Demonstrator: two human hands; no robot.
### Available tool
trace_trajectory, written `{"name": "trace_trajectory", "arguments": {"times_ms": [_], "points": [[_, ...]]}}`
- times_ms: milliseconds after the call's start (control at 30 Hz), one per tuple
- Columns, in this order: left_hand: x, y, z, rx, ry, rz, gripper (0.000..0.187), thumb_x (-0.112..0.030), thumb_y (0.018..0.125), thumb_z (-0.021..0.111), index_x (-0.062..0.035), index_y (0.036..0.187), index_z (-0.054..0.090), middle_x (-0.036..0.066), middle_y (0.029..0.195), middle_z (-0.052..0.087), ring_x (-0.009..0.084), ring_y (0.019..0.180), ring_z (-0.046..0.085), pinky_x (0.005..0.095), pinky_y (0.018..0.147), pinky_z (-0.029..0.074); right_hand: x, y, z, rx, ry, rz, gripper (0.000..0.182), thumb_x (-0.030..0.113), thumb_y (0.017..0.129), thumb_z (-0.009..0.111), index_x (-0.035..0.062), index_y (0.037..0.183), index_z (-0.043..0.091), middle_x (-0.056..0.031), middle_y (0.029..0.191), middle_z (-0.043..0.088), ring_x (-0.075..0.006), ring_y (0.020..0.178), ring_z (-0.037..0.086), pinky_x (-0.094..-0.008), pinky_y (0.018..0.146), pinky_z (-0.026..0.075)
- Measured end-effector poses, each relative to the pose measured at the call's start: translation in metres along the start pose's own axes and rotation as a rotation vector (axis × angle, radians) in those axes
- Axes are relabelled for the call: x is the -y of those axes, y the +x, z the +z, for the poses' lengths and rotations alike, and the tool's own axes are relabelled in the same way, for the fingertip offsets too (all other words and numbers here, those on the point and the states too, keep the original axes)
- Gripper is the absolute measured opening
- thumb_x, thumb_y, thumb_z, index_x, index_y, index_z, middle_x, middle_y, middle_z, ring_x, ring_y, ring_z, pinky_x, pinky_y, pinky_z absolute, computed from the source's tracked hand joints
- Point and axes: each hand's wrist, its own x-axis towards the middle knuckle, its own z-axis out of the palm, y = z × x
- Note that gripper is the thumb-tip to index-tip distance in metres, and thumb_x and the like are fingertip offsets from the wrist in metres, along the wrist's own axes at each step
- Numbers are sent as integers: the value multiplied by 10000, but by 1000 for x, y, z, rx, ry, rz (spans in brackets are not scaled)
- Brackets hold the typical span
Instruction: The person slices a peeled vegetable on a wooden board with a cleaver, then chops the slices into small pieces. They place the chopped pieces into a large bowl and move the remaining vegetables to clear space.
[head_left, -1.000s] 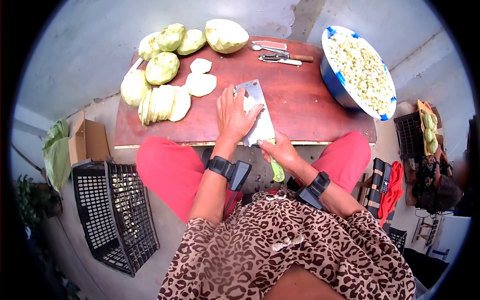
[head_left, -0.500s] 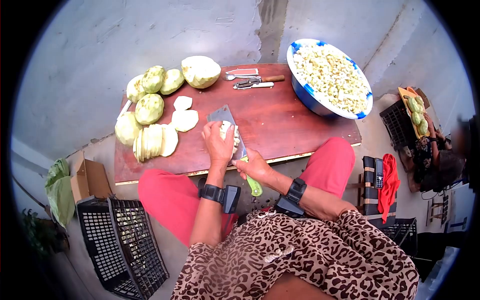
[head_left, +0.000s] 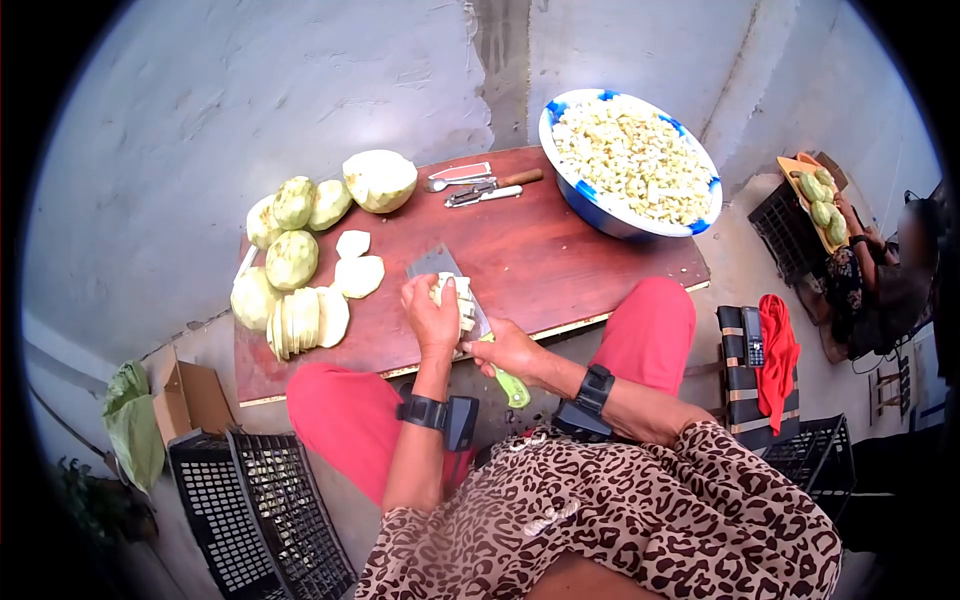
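Note:
My right hand (head_left: 512,352) is wrapped round the green handle of a broad-bladed knife (head_left: 434,262) near the table's front edge. Beside the blade, my left hand (head_left: 430,318) curls over a bunch of pale cut vegetable pieces (head_left: 466,304) and holds them together. Part of the blade is hidden by these pieces and my fingers. To the left of my hands lie two flat pale slices (head_left: 359,276) and a leaning row of round slices (head_left: 308,322). Several peeled green-white vegetables (head_left: 292,261) sit behind them, along with a large cut piece (head_left: 380,181).
A blue-and-white basin (head_left: 600,208) of diced pieces stands at the table's (head_left: 560,270) back right. Peelers (head_left: 484,195) and a spoon lie at the back edge. Black crates (head_left: 262,510) and a cardboard box (head_left: 190,400) flank my left knee. Another person's arm (head_left: 868,262) shows far right.
The camera view has shifted, so the table and basin appear lower and further left. Both hands keep their hold, and the cut pieces look slightly more fanned beside the blade.

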Motion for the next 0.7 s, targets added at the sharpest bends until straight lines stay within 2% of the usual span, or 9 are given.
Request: {"name": "trace_trajectory", "arguments": {"times_ms": [200,467,700], "points": [[-23,6,-6,47,-80,49,284,-216,874,687,10,1035,630,208,1165,555,363,1139,516,434,997,400,19,-13,-7,-8,64,7,124,51,926,606,13,1015,528,-31,738,542,-105,513,507,-257,456,445],[-65,23,-7,185,-97,176,354,-246,880,686,28,1090,608,244,1242,525,395,1180,498,445,1016,392,41,-25,-23,10,119,-78,133,67,925,594,14,1031,533,-29,716,533,-105,499,506,-243,456,428],[-89,46,4,209,-150,265,421,-276,883,685,34,1150,585,243,1218,543,392,1159,513,445,1008,397,64,-29,-40,-10,112,-125,132,81,918,603,19,1007,526,-27,716,536,-102,499,505,-240,443,417]]}}
